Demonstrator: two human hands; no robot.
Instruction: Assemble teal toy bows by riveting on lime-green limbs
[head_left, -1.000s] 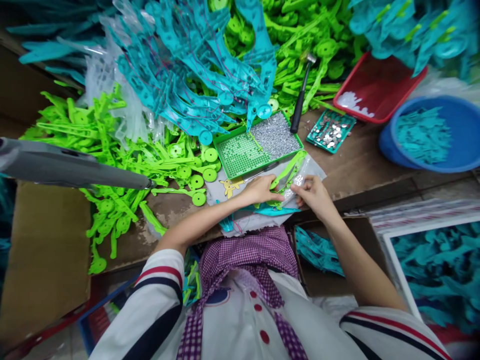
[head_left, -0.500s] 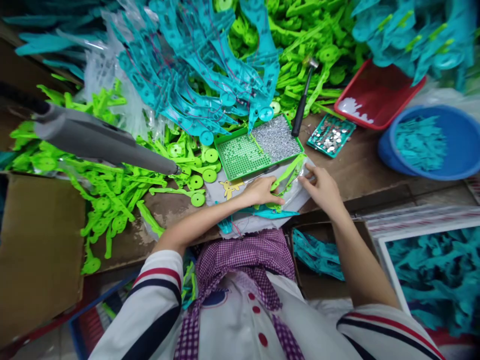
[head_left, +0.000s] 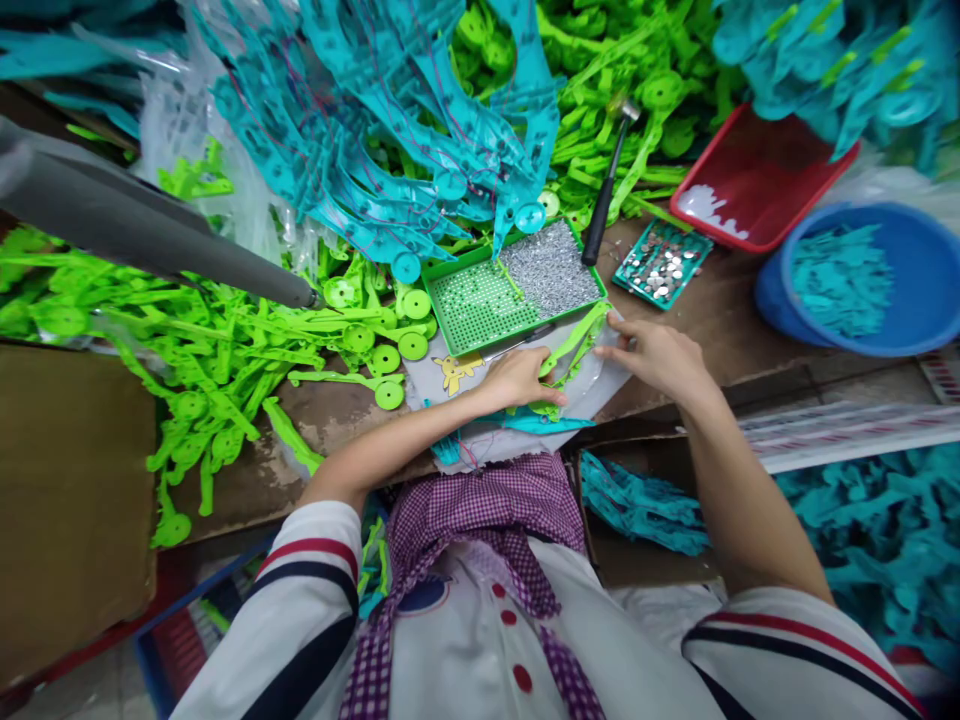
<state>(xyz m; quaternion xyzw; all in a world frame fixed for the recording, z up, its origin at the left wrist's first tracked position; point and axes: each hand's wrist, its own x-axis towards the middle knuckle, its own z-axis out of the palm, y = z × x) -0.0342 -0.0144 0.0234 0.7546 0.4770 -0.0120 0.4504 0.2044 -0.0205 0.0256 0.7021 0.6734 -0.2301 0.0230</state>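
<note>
My left hand (head_left: pixel 519 380) presses down on a green plastic part (head_left: pixel 571 348) lying on a clear plastic bag (head_left: pixel 611 378) at the table's near edge, fingers curled over it. My right hand (head_left: pixel 658 355) lies on the bag just right of the part, its fingers extended toward the corner of the green tray (head_left: pixel 480 303). That tray holds small silver pieces (head_left: pixel 549 268) in its right half. A teal part (head_left: pixel 551 424) lies under the bag near my body.
Heaps of green parts (head_left: pixel 225 350) fill the left, teal parts (head_left: pixel 390 130) the back. A hammer (head_left: pixel 604 195), a small teal tray of metal discs (head_left: pixel 661 262), a red tray (head_left: pixel 757 180) and a blue basin (head_left: pixel 870 280) stand right. A grey bar (head_left: pixel 150 240) juts in from the left.
My right hand has left its pinch on the bag and moved up and right toward the green tray's corner. The left hand has stayed on the green part. The view shifted slightly.
</note>
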